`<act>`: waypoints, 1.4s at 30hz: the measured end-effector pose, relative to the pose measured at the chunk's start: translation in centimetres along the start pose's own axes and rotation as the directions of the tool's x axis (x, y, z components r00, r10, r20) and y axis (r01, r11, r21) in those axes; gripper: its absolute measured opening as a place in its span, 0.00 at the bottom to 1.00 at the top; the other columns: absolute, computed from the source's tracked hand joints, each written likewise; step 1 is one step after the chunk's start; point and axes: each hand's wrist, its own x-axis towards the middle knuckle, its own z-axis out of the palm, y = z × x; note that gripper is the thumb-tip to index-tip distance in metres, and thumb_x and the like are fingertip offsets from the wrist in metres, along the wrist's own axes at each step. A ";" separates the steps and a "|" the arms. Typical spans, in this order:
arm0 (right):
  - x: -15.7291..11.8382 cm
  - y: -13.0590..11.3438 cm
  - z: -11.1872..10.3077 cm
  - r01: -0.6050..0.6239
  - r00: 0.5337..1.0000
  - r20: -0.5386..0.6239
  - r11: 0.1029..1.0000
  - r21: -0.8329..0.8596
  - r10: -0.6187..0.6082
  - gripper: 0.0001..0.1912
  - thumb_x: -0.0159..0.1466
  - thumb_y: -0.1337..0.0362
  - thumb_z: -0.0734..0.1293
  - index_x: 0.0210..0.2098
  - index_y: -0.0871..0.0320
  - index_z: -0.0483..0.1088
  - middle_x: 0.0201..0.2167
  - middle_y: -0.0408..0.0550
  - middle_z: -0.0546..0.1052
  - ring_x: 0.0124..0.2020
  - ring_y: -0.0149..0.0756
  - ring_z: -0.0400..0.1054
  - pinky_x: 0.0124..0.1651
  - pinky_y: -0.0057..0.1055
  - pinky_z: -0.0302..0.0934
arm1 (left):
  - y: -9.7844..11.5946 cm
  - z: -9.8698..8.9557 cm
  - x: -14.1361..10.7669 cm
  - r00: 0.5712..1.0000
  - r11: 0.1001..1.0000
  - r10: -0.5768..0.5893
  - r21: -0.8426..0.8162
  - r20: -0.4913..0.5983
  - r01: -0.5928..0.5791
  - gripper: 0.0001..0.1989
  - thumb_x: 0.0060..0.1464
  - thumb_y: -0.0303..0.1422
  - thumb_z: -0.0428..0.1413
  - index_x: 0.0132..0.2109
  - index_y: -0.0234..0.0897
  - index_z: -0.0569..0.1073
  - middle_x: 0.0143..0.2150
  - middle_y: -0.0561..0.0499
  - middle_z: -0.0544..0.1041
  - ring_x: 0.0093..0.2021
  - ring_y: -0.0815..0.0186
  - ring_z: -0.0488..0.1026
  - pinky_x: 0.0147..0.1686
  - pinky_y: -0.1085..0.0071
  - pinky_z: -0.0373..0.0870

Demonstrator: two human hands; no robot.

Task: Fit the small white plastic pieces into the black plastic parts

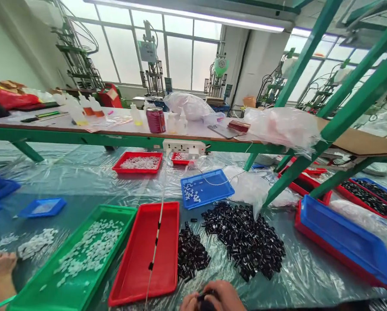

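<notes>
My left hand (188, 302) and my right hand (226, 295) are close together at the bottom edge, fingers bent and closed around a small black piece (206, 298). Fingers and the frame edge hide much of it. Just beyond them lies a small heap of shiny black plastic pieces (192, 252), with a larger heap of black pieces (245, 237) to its right. Left of the small heap is a red tray (154, 246) with nothing in it. Small white pieces (97, 244) are scattered in a green tray (62, 287) further left.
Another person's hand (0, 270) rests at the far left near white pieces (39, 242). A blue tray (212, 186) lies behind the heaps; stacked trays (345, 237) stand right. A green post (293, 168) slants down, and a cable (161, 211) hangs in front.
</notes>
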 end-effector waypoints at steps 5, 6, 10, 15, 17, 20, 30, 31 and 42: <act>0.9 1.1 0.9 -0.137 0.983 -0.075 0.944 0.301 0.167 0.17 0.60 0.54 0.65 0.41 0.57 0.77 0.34 0.49 0.81 0.38 0.43 0.73 0.44 0.34 0.63 | -0.9 -0.7 2.1 0.988 0.963 -0.145 -0.220 0.057 0.154 0.08 0.41 0.38 0.52 0.24 0.41 0.61 0.16 0.59 0.56 0.14 0.74 0.45 0.16 0.76 0.41; 1.2 1.8 1.2 -0.157 0.976 -0.081 0.914 0.373 0.201 0.20 0.59 0.51 0.66 0.43 0.58 0.77 0.34 0.50 0.81 0.38 0.44 0.74 0.44 0.35 0.64 | -0.8 -0.8 2.3 0.978 0.937 -0.182 -0.283 0.098 0.203 0.08 0.39 0.37 0.52 0.24 0.40 0.61 0.16 0.59 0.56 0.14 0.74 0.45 0.16 0.77 0.38; 2.7 4.7 2.5 -0.273 0.916 -0.079 0.754 0.597 0.394 0.34 0.48 0.38 0.69 0.40 0.61 0.75 0.29 0.54 0.80 0.29 0.44 0.73 0.30 0.33 0.63 | 1.3 -1.3 3.2 0.947 0.846 -0.262 -0.428 0.188 0.319 0.12 0.39 0.42 0.53 0.25 0.40 0.60 0.18 0.58 0.57 0.15 0.74 0.50 0.17 0.78 0.37; 6.4 5.7 3.5 -0.409 0.797 0.015 0.523 0.748 0.603 0.42 0.36 0.33 0.70 0.37 0.60 0.71 0.26 0.52 0.79 0.15 0.31 0.62 0.17 0.26 0.47 | 4.7 -1.3 4.4 0.941 0.804 -0.314 -0.491 0.128 0.335 0.16 0.46 0.44 0.49 0.22 0.40 0.54 0.17 0.60 0.50 0.14 0.76 0.44 0.17 0.77 0.36; 8.0 5.4 3.5 -0.379 0.810 0.020 0.499 0.780 0.585 0.42 0.40 0.33 0.69 0.42 0.60 0.71 0.29 0.52 0.79 0.19 0.33 0.66 0.18 0.26 0.52 | 5.4 -1.4 4.8 0.941 0.801 -0.320 -0.499 0.108 0.330 0.16 0.48 0.42 0.48 0.22 0.40 0.53 0.16 0.61 0.48 0.13 0.76 0.42 0.17 0.77 0.36; 9.4 5.0 2.6 -0.328 0.905 0.046 0.626 0.708 0.423 0.39 0.50 0.39 0.69 0.52 0.59 0.70 0.34 0.51 0.80 0.28 0.38 0.73 0.23 0.28 0.59 | 5.8 -1.7 5.2 0.938 0.800 -0.332 -0.499 0.095 0.334 0.16 0.50 0.41 0.48 0.22 0.40 0.52 0.16 0.61 0.48 0.13 0.76 0.41 0.17 0.77 0.36; 9.6 8.7 -4.8 -0.458 0.856 -0.310 0.885 -0.081 0.414 0.19 0.67 0.64 0.57 0.55 0.55 0.68 0.37 0.48 0.79 0.40 0.40 0.73 0.42 0.31 0.58 | 4.8 -2.0 5.3 0.950 0.801 -0.304 -0.521 0.069 0.295 0.18 0.51 0.40 0.49 0.20 0.40 0.51 0.15 0.61 0.47 0.13 0.77 0.41 0.15 0.77 0.35; 10.0 9.0 -5.4 -0.449 0.869 -0.300 0.883 -0.138 0.395 0.20 0.66 0.65 0.58 0.57 0.52 0.66 0.40 0.48 0.79 0.42 0.40 0.73 0.44 0.31 0.58 | 4.8 -1.7 5.1 0.951 0.803 -0.302 -0.520 0.068 0.292 0.18 0.51 0.40 0.49 0.20 0.40 0.51 0.15 0.61 0.47 0.13 0.77 0.41 0.15 0.77 0.35; 12.3 7.4 -6.8 -0.258 0.965 -0.159 0.859 -0.442 0.208 0.13 0.64 0.69 0.60 0.46 0.55 0.72 0.43 0.52 0.79 0.43 0.39 0.73 0.42 0.28 0.57 | 3.3 0.0 3.5 0.961 0.880 -0.275 -0.400 0.005 0.254 0.27 0.50 0.51 0.55 0.19 0.40 0.51 0.13 0.61 0.48 0.12 0.77 0.43 0.13 0.77 0.38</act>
